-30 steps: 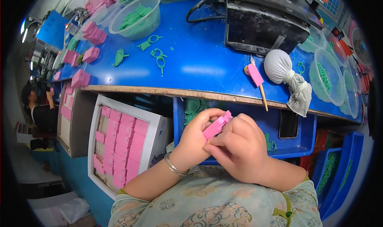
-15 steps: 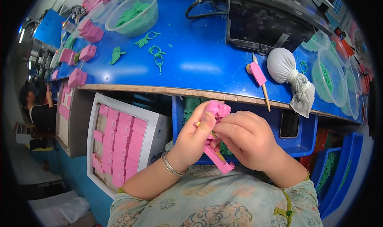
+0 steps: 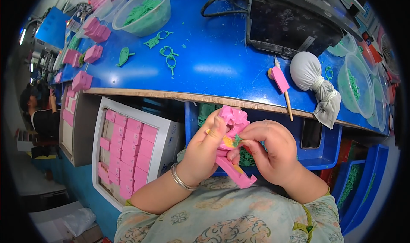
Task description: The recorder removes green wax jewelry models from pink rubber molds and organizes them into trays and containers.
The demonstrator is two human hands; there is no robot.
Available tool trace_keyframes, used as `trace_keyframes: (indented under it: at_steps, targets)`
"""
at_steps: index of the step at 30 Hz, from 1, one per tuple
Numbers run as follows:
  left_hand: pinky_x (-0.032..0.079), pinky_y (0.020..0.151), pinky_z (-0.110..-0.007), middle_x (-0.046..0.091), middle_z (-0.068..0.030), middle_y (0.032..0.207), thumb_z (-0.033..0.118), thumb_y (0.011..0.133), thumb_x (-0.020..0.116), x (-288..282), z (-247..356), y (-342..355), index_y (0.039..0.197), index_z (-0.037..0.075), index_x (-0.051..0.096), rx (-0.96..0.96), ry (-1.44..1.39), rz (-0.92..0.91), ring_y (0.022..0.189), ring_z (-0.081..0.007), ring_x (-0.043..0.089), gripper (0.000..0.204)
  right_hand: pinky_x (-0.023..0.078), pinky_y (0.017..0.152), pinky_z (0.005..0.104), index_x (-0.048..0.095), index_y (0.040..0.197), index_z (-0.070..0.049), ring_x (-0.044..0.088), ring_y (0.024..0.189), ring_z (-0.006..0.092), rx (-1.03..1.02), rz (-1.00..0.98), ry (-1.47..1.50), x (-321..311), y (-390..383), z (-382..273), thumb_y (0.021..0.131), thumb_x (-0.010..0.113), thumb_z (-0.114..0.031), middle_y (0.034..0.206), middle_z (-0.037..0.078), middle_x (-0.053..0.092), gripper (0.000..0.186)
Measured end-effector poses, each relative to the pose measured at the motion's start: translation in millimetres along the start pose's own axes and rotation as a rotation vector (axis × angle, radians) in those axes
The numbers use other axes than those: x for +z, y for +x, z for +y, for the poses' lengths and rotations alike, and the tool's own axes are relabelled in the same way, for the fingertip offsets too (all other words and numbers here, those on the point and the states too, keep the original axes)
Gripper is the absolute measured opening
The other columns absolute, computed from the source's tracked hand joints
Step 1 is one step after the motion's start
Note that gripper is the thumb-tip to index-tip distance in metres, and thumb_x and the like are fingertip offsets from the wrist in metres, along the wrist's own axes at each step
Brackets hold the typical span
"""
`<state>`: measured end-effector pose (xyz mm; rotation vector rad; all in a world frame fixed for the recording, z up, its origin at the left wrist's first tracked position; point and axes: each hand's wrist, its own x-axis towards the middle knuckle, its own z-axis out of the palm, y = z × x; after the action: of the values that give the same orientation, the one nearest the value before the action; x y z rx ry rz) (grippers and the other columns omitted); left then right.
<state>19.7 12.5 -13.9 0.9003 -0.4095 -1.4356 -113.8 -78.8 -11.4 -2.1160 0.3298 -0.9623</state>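
My left hand (image 3: 205, 147) is wrapped round a pink rubber mould (image 3: 234, 117) that is spread apart, with yellow patches on its inner faces and a long flap hanging below. Between the thumb and forefinger of my right hand (image 3: 273, 151) is a small green wax piece (image 3: 237, 139), right at the mould's opening. Whether the wax piece is fully out of the mould I cannot tell. Both hands are above a blue tray (image 3: 329, 155) that has green wax pieces in it.
Left of me, a white box (image 3: 97, 157) holds several pink mould blocks (image 3: 133, 151). On the blue table (image 3: 205, 51) are loose green wax pieces (image 3: 171, 61), clear bowls (image 3: 164, 17), a knotted cloth pouch (image 3: 305, 70), a wooden-handled tool (image 3: 287, 102) and a black machine (image 3: 290, 25). A phone (image 3: 311, 133) lies in the tray.
The mould has been spread wider, and its flap has swung slightly right. My right hand has drawn back a little to the right, bringing the green wax piece into sight.
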Motion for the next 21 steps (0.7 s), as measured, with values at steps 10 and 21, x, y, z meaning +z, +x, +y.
trace_keyframes:
  at_steps: [10, 21]
  targets:
    - [0.045, 0.06, -0.021, 0.052, -0.0068, 0.102, 0.034, 0.094, 0.044, 0, 1, -3, 0.128, 0.004, 0.034, 0.162, 0.311, 0.034, 0.074, -0.0076, 0.051, 0.046, 0.044, 0.067, 0.0344, 0.057, 0.089, -0.001, 0.057, 0.077, 0.0258, -0.106, -0.201, -0.262, -13, 7, -5, 0.067, 0.063, -0.006, 0.086, 0.011, 0.058, 0.023]
    - [0.046, 0.075, -0.024, 0.05, -0.0108, 0.109, 0.031, 0.088, 0.056, 5, 16, 1, 0.127, 0.001, 0.034, 0.308, 0.448, 0.059, 0.091, -0.0132, 0.051, 0.054, 0.042, 0.064, 0.031, 0.06, 0.089, 0.0, 0.055, 0.063, 0.0247, 0.031, 0.068, -0.063, -31, 1, -22, 0.071, 0.06, -0.005, 0.077, 0.009, 0.059, 0.018]
